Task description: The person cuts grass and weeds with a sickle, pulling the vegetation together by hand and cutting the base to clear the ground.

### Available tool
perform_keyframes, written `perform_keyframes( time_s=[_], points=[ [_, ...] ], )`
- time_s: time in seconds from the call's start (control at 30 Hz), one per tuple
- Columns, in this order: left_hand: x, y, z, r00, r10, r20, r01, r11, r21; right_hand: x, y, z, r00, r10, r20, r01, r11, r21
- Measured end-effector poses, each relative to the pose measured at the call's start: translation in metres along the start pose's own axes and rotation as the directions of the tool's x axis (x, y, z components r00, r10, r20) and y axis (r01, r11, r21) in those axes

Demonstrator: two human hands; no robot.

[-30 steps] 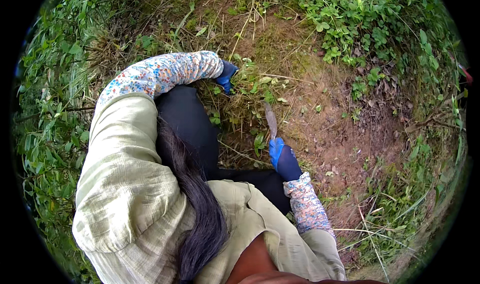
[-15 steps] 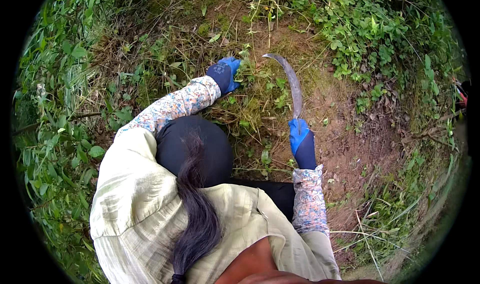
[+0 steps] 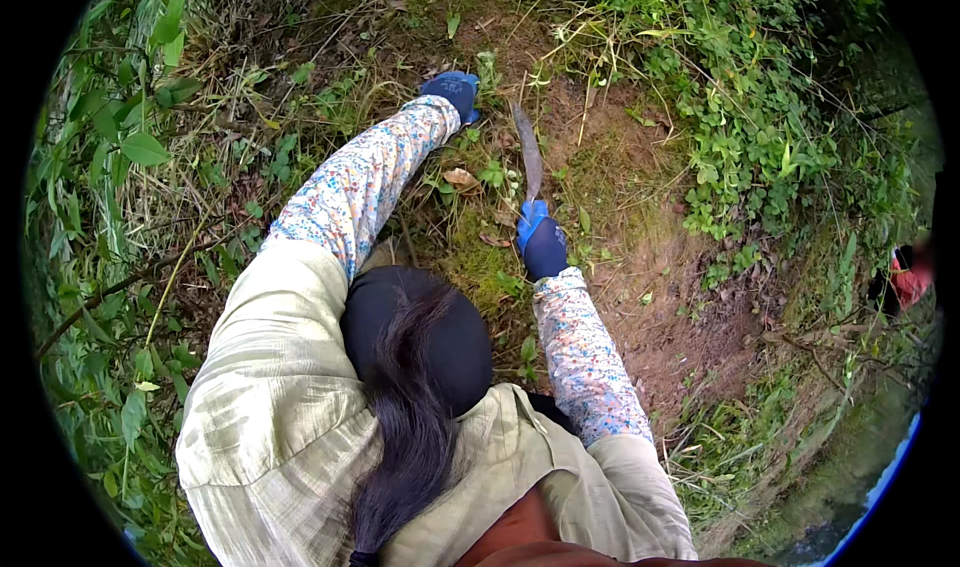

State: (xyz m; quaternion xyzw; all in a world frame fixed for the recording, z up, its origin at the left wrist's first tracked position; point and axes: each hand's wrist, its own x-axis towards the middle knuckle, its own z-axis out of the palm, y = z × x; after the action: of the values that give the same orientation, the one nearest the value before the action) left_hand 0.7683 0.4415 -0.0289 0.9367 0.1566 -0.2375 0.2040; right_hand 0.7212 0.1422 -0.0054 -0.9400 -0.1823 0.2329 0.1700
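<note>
My right hand (image 3: 542,240), in a blue glove with a dark back, is closed around the handle of a sickle (image 3: 530,155). The curved, dull grey blade points away from me, its tip close to my left hand (image 3: 453,95). That hand wears a matching glove and reaches farther out, low against the slope. Its fingers are curled at the base of some weeds (image 3: 487,67); the fingertips are partly hidden. Below the blade, low green plants (image 3: 492,173) and a dry brown leaf (image 3: 461,178) lie between my two forearms.
Reddish bare soil (image 3: 690,337) slopes on the right, with mossy patches. Dense leafy growth (image 3: 740,157) covers the upper right, and taller leaves (image 3: 140,147) crowd the left. A thin branch (image 3: 120,287) crosses the left side. Something red (image 3: 910,277) shows at the right rim.
My right hand has brought the sickle leftward and farther out, with its blade nearer my left hand. The left arm is stretched farther forward. The whole view has shifted a little.
</note>
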Motion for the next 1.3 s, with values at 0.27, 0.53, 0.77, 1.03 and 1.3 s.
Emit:
perform_keyframes(
  time_s=[0.27, 0.53, 0.77, 1.03, 1.3],
  points=[
    [-0.153, 0.018, 0.083, 0.785, 0.387, 0.484, -0.44, 0.898, -0.004, -0.199, 0.063, -0.046, 0.939, 0.062, 0.34, -0.087, 0.994, 0.06],
    [-0.105, 0.059, 0.027, 0.922, 0.367, -0.126, -0.338, 0.919, 0.205, -0.04, 0.048, -0.054, 0.987, 0.158, -0.013, -0.152, 0.967, 0.203],
    [-0.048, 0.058, 0.05, 0.995, 0.092, 0.039, -0.091, 0.996, -0.014, -0.067, 0.058, -0.002, 0.995, 0.084, 0.053, -0.082, 0.996, -0.04],
    [-0.16, 0.036, 0.131, 0.852, 0.459, 0.252, -0.437, 0.888, -0.142, -0.238, 0.089, -0.021, 0.938, 0.114, 0.327, -0.106, 0.993, -0.043],
    [-0.138, 0.082, 0.075, 0.915, 0.38, -0.137, -0.359, 0.92, 0.156, -0.126, 0.077, -0.04, 0.968, 0.252, -0.016, -0.236, 0.925, 0.299]
  ],
)
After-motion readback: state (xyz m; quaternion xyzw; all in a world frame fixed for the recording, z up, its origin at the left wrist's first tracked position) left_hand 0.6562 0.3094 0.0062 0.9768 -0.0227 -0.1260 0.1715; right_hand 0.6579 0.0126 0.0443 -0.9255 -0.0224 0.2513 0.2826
